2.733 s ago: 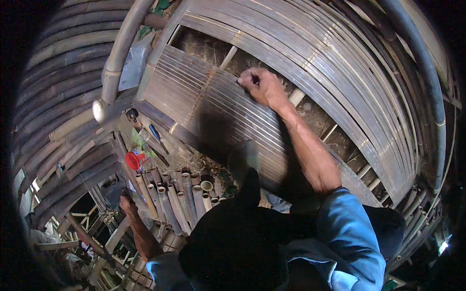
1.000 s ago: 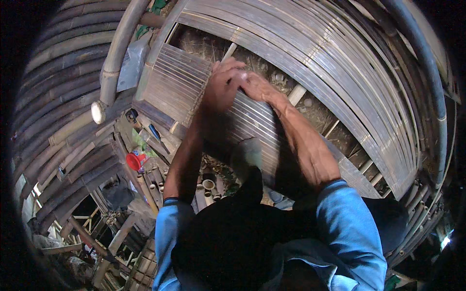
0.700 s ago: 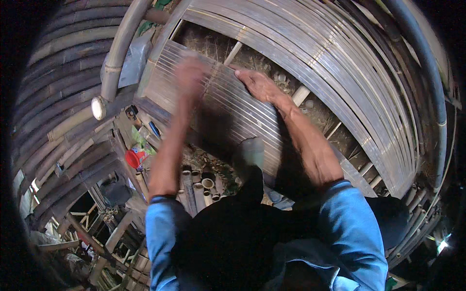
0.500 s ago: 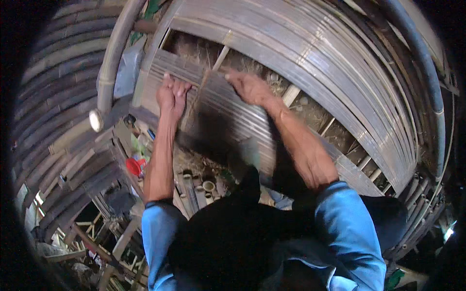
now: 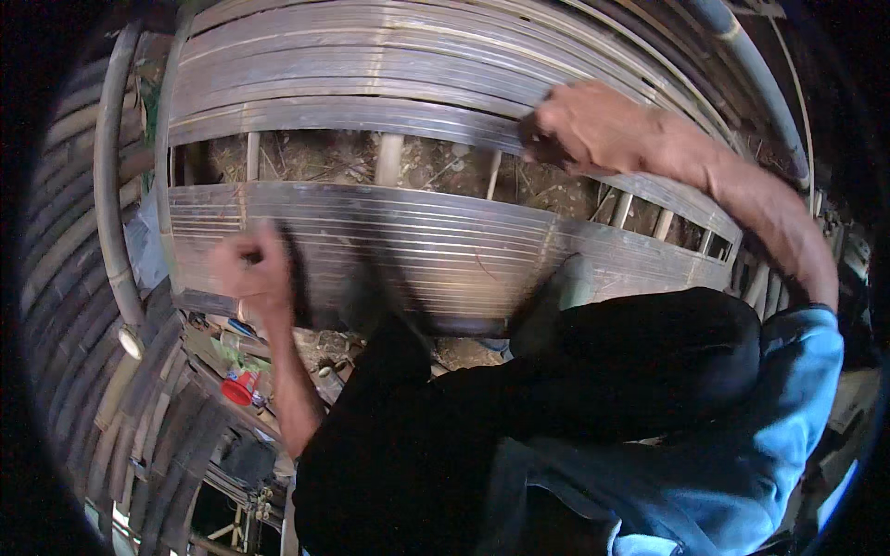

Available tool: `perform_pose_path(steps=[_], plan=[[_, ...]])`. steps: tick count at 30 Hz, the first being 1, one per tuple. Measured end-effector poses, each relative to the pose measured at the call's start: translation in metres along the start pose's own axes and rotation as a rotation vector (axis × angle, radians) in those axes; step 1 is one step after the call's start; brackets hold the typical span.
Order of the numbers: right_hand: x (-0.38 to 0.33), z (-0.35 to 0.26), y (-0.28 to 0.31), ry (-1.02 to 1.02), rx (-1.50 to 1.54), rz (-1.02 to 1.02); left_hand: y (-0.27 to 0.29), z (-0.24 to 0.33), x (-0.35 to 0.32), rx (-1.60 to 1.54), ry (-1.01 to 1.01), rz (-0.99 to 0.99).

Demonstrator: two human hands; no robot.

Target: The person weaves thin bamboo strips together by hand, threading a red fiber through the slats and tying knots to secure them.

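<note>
The left hand [image 5: 248, 271] is curled closed against the near left part of a curved wall of grey split-bamboo slats [image 5: 417, 246]. The right hand [image 5: 582, 125], fingers bent, grips the lower edge of the far upper slat band [image 5: 371, 111] at the right. A small red container [image 5: 239, 387] lies below left.

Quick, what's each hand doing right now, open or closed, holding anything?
Left hand: blurred, curled against the lower band of bamboo slats; whether it grips anything cannot be told.
Right hand: closed on the edge of the upper slat band.
</note>
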State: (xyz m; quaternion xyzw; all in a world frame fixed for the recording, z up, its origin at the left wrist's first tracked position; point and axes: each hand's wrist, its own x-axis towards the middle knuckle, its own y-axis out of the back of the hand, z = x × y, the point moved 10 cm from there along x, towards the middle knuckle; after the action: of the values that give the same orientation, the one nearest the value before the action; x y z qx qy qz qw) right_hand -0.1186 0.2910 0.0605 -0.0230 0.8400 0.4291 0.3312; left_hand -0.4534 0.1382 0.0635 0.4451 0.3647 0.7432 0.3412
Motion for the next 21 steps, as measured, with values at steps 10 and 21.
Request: perform_pose_path(steps=[10,21], plan=[[-0.05,0.053,-0.211,-0.469,0.725,0.406,-0.171,0.224,-0.147,-0.241,-0.423,-0.919],[-0.041,0.062,-0.233,-0.528,0.862,0.58,-0.154,0.191,-0.156,-0.811,0.906,-1.463]])
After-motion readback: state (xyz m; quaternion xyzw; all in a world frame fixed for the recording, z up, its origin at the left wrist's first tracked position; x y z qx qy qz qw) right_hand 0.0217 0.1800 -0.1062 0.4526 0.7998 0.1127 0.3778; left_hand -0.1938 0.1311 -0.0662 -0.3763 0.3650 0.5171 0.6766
